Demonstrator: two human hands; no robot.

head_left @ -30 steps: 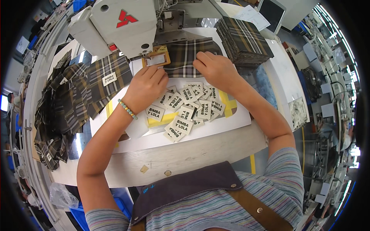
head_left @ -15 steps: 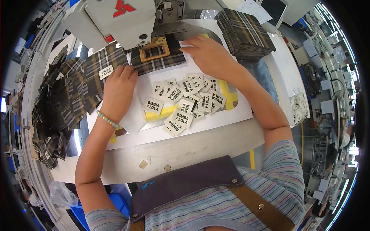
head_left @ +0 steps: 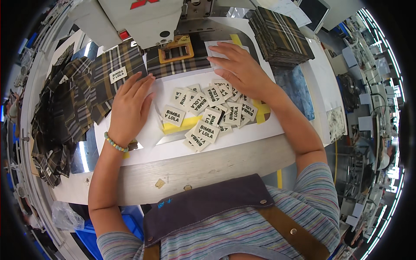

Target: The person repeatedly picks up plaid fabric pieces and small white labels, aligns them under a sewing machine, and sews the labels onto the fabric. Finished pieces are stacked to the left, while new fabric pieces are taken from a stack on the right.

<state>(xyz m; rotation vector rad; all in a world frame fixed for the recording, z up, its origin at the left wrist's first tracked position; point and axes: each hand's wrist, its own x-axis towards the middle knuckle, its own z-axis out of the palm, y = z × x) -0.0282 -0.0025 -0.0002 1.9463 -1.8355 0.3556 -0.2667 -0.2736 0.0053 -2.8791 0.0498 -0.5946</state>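
Observation:
My left hand [head_left: 131, 107] is open, fingers slightly apart and thumb away from them, with its fingertips by the near edge of the dark plaid fabric. My right hand [head_left: 245, 71] is open too, its spread fingers over the pale plate at the right end of the plaid fabric piece [head_left: 199, 63]. That piece lies under the yellow rectangular clamp frame [head_left: 163, 57] of a white sewing machine [head_left: 145, 24]. Left of the clamp, another plaid piece [head_left: 102, 69] carries a square white label [head_left: 118, 74]. Loose white labels [head_left: 206, 131] lie heaped between my forearms.
A neat stack of plaid pieces [head_left: 281, 37] stands at the back right. Crumpled plaid pieces [head_left: 52, 125] hang in a heap along the left side. Yellow tape [head_left: 184, 125] marks the white work surface [head_left: 255, 136]. Below the table's left end are a clear plastic bag [head_left: 67, 216] and blue bin [head_left: 89, 236].
My left hand has spread its fingers and drawn slightly back from the fabric edge. My right hand has shifted a little right and opened wider. The view has moved slightly.

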